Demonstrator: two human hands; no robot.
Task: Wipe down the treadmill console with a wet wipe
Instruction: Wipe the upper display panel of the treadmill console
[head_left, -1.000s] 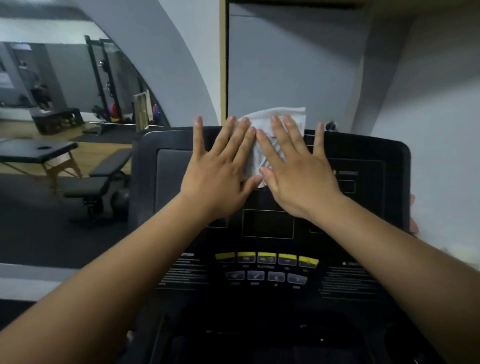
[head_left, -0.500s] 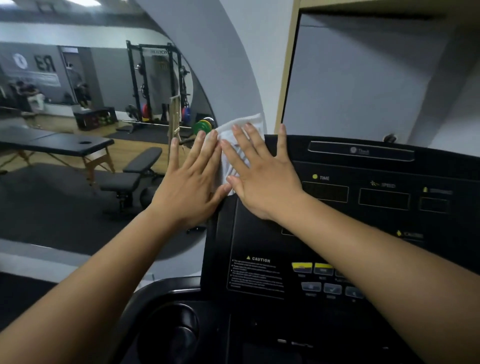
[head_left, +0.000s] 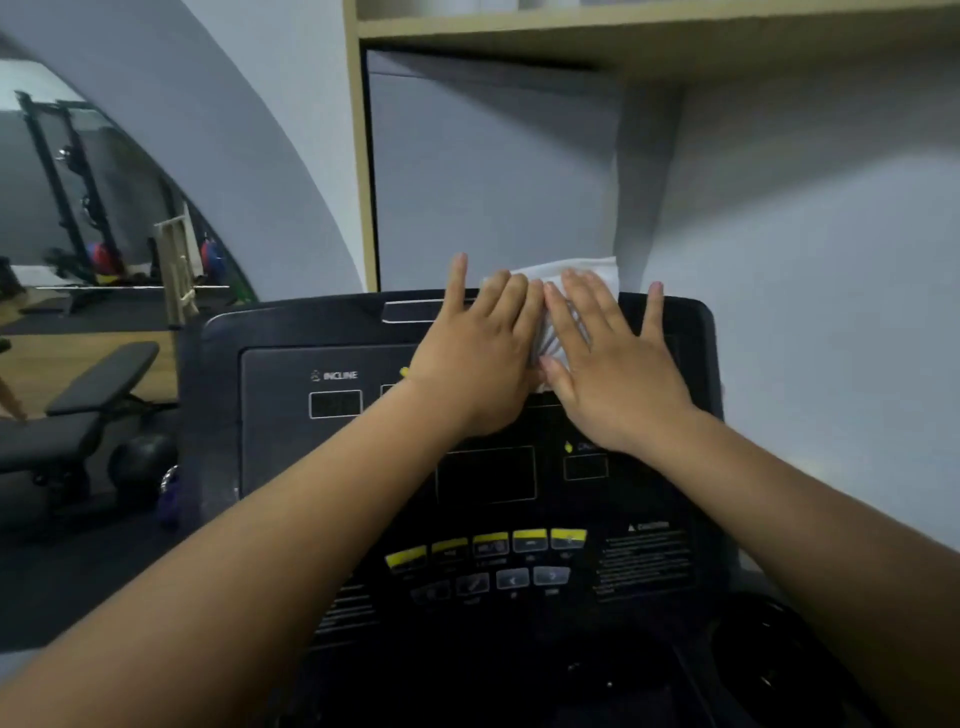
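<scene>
Both flat, released hands, left hand (head_left: 480, 358) and right hand (head_left: 615, 364), have slid the wet wipe (head_left: 566, 278) rightward along the console (head_left: 291, 395) far edge; the near buttons (head_left: 488, 545) appear unwiped.

Black treadmill console (head_left: 291, 395): hard plastic; matt surround, the inner display panel smoother with a slight sheen. Yellow and grey control buttons (head_left: 488, 543): smooth, look rubbery or plastic. White wet wipe (head_left: 571, 273), upper centre: thin, soft cloth-like sheet, creased. Pale wooden shelf frame (head_left: 519, 23), top: smooth, matt. Black padded bench (head_left: 104, 374), left: matt upholstery.
</scene>
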